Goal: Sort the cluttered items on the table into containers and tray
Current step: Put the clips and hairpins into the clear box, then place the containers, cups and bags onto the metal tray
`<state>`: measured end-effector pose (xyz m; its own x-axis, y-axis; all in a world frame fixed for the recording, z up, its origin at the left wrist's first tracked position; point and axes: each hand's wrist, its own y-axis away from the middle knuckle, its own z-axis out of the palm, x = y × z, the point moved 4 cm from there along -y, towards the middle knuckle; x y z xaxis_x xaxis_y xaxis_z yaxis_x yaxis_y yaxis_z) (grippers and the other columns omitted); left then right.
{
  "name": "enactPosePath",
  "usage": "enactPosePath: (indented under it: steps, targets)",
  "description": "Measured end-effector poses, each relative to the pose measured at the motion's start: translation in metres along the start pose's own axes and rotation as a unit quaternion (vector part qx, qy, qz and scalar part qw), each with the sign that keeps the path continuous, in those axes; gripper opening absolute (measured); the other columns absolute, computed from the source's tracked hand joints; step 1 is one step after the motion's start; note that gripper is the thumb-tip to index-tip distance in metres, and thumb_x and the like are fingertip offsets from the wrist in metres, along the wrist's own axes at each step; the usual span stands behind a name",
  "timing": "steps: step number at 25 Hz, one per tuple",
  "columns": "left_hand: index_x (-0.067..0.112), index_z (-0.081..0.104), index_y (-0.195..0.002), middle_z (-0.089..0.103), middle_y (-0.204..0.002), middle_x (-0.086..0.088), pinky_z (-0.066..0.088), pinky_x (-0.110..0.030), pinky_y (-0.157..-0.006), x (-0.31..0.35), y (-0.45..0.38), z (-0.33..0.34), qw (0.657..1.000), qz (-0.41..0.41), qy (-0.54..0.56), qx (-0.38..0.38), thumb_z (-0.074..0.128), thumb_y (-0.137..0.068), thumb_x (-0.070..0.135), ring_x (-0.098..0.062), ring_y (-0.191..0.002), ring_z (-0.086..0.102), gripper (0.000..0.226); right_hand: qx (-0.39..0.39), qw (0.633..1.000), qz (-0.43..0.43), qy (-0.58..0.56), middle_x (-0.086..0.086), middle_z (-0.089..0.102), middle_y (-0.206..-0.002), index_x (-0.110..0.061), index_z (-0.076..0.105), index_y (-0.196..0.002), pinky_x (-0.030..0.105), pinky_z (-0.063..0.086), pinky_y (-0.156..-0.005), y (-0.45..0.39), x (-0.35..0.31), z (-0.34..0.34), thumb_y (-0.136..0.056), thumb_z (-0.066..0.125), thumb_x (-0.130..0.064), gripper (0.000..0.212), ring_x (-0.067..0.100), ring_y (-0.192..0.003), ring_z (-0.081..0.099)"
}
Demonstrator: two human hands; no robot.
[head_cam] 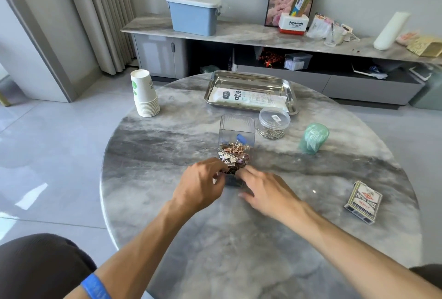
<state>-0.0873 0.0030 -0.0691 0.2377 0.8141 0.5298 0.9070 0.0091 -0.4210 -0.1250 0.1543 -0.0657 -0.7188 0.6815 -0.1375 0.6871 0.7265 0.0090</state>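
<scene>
A clear rectangular container (236, 129) lies on the marble table (263, 239), holding a pile of small metal clips. My left hand (202, 185) curls its fingers at the container's near left corner, pinching small clips there. My right hand (265, 191) rests with fingers spread at the container's near right corner. A steel tray (288, 85) farther back holds a white packet (248, 98). A small round clear jar (273, 119) stands with loose paper clips (271, 133) at its foot.
A stack of paper cups (144, 94) stands at the table's far left. A green plastic roll (313, 138) and a box of playing cards (363, 201) sit to the right. Beyond the table, a long cabinet carries a blue bin (193, 15).
</scene>
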Motion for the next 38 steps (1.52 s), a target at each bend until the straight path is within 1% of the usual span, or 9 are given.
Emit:
enactPosePath:
  steps: [5,9,14,19,22,25,30,33,38]
  targets:
    - [0.018,0.07,-0.078,0.069,-0.083,0.011,0.049,-0.024,-0.055,0.012,-0.008,-0.023,0.99,-0.032,0.056,0.125,0.052,-0.078,0.018,-0.002,-0.059,0.051,0.018,0.099,0.995,-0.003,-0.017,0.009,0.065,-0.089,-0.007,0.064,-0.09,0.039,0.049,-0.062,0.014,0.012,-0.01,-0.091,0.067,-0.014,0.008,0.033,-0.079,0.065]
    - [0.015,0.071,-0.073,0.069,-0.079,0.009,0.047,-0.027,-0.053,0.001,-0.01,-0.023,0.986,-0.075,0.04,0.142,0.053,-0.074,0.008,-0.005,-0.055,0.045,0.019,0.094,0.995,0.036,-0.012,0.004,0.063,-0.087,-0.012,0.059,-0.088,0.039,0.05,-0.062,0.022,0.028,-0.017,-0.093,0.065,-0.019,0.01,0.029,-0.078,0.064]
    - [0.015,0.072,-0.081,0.071,-0.088,0.005,0.049,-0.03,-0.064,0.004,-0.044,-0.002,0.99,-0.108,0.021,0.089,0.057,-0.08,0.006,-0.017,-0.073,0.063,0.017,0.058,0.995,0.07,0.033,0.001,0.067,-0.09,-0.018,0.055,-0.087,0.037,0.051,-0.07,0.006,0.075,-0.038,-0.091,0.063,-0.029,0.014,0.027,-0.083,0.066]
    - [0.012,0.068,-0.108,0.065,-0.111,-0.004,0.05,-0.035,-0.074,-0.003,-0.115,0.041,0.992,-0.109,-0.054,-0.034,0.056,-0.084,0.011,-0.026,-0.092,0.064,0.026,-0.002,0.981,0.173,0.09,-0.006,0.063,-0.075,-0.027,0.061,-0.072,0.024,0.035,-0.058,0.009,0.125,-0.04,-0.077,0.069,-0.037,0.014,0.017,-0.073,0.064]
    - [0.011,0.053,-0.133,0.053,-0.133,-0.008,0.048,-0.037,-0.084,-0.007,-0.17,0.078,0.981,-0.107,-0.109,-0.117,0.055,-0.085,0.011,-0.03,-0.107,0.06,0.048,-0.027,0.978,0.191,0.079,-0.007,0.052,-0.069,-0.026,0.061,-0.071,0.025,0.034,-0.061,0.006,0.137,-0.038,-0.072,0.07,-0.038,0.015,0.019,-0.075,0.062]
    - [0.012,0.035,-0.145,0.043,-0.142,-0.01,0.047,-0.041,-0.098,-0.017,-0.215,0.116,0.972,-0.118,-0.115,-0.168,0.057,-0.084,0.011,-0.033,-0.121,0.053,0.064,-0.027,0.979,0.189,0.077,-0.004,0.061,-0.079,-0.023,0.049,-0.07,0.029,0.034,-0.062,0.004,0.137,-0.034,-0.075,0.066,-0.062,0.043,0.021,-0.082,0.065]
    - [0.011,0.046,-0.135,0.052,-0.125,-0.013,0.047,-0.039,-0.09,-0.054,-0.253,0.137,0.965,-0.134,-0.144,-0.171,0.058,-0.09,0.013,-0.034,-0.111,0.055,0.047,-0.036,0.977,0.199,0.069,-0.003,0.064,-0.083,-0.021,0.032,-0.063,0.03,0.029,-0.064,0.002,0.135,-0.038,-0.081,0.057,-0.07,0.058,0.023,-0.09,0.066]
    - [0.007,0.057,-0.115,0.061,-0.113,-0.012,0.042,-0.032,-0.077,-0.069,-0.258,0.129,0.972,-0.155,-0.119,-0.129,0.063,-0.09,0.021,-0.026,-0.097,0.056,0.029,-0.068,0.974,0.209,0.045,-0.008,0.04,-0.066,-0.023,0.034,-0.062,0.031,0.03,-0.062,0.005,0.136,-0.04,-0.08,0.06,-0.065,0.053,0.022,-0.081,0.061]
    - [0.009,0.058,-0.108,0.058,-0.113,-0.01,0.044,-0.036,-0.09,-0.096,-0.232,0.099,0.974,-0.167,-0.054,-0.144,0.058,-0.087,0.023,-0.028,-0.105,0.055,0.026,-0.113,0.96,0.253,0.036,-0.008,0.043,-0.074,-0.021,0.042,-0.069,0.028,0.035,-0.062,0.017,0.157,-0.046,-0.075,0.066,-0.065,0.05,0.019,-0.078,0.056]
